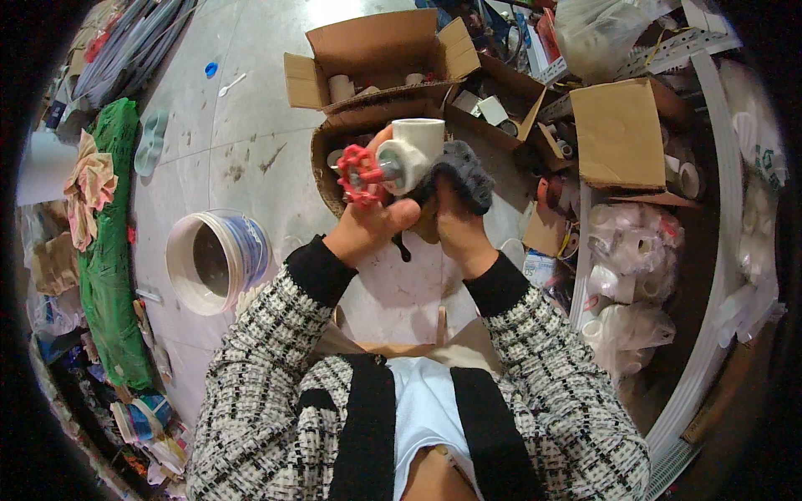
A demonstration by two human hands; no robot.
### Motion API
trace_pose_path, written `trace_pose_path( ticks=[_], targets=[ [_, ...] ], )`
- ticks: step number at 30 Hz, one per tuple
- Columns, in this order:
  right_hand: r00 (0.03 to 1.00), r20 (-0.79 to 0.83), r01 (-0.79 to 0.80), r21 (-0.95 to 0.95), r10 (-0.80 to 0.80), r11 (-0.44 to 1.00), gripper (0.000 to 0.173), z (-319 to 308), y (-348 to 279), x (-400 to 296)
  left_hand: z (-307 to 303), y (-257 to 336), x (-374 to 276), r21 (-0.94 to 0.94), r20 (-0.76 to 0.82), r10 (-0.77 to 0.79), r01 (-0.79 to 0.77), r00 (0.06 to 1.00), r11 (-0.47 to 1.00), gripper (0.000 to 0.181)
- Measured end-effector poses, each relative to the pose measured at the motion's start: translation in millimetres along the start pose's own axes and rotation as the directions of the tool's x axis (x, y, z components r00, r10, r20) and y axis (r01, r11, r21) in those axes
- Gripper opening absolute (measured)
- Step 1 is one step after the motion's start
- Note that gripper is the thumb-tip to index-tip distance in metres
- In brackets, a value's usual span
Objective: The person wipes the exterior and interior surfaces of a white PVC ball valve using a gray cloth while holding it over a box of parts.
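Note:
A white plastic pipe valve (421, 147) with a red handwheel (360, 175) on its side is held up in front of me. My left hand (376, 219) grips the valve from the left and below, its thumb near the wheel. A dark grey cloth (468, 175) is bunched in my right hand (460, 225), pressed against the valve's right side. Some of the fingers of both hands are hidden by the valve and the cloth. Behind the valve stands an open cardboard box (322, 181), its contents partly covered.
Open cardboard boxes (376, 47) with white fittings stand beyond my hands. A white bucket (175, 263) lies at the left, near a green wrapped bundle (106, 282). Shelving at the right holds bagged fittings (633, 250) and a carton (617, 138). A blue cap (212, 69) and a white spoon (232, 84) lie on the floor.

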State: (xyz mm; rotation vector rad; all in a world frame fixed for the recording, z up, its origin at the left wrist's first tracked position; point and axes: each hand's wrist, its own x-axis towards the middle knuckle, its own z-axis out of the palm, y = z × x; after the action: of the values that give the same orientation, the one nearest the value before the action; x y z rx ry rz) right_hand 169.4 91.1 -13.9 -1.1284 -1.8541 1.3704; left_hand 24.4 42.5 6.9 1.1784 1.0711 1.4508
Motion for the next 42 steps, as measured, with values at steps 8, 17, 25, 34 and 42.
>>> trace_pose_path(
  ticks=[8,17,25,34,42],
  targets=[
    [1.0,0.02,0.001,0.326,-0.008,0.946,0.032,-28,2,5,0,2,3,-0.591,-0.065,-0.337,0.236,0.939,0.772,0.073],
    [0.856,-0.08,0.477,-0.257,-0.51,0.841,0.071,0,-14,9,18,4,-4,0.169,-0.179,0.011,0.02,0.984,0.985,0.061],
    [0.968,-0.153,0.193,-0.043,-0.198,0.98,0.022,-10,-6,10,17,-11,-14,0.222,-0.044,-0.063,0.071,0.997,0.972,0.055],
    [0.998,0.048,0.036,0.282,-0.052,0.959,0.019,-28,-26,16,12,-6,-8,0.244,0.063,0.134,-0.145,0.989,0.959,0.09],
    [0.802,-0.087,0.598,0.101,-0.591,0.795,0.047,-32,-6,19,7,-3,-7,-0.06,0.157,0.185,-0.178,0.97,0.982,0.098]
  ],
)
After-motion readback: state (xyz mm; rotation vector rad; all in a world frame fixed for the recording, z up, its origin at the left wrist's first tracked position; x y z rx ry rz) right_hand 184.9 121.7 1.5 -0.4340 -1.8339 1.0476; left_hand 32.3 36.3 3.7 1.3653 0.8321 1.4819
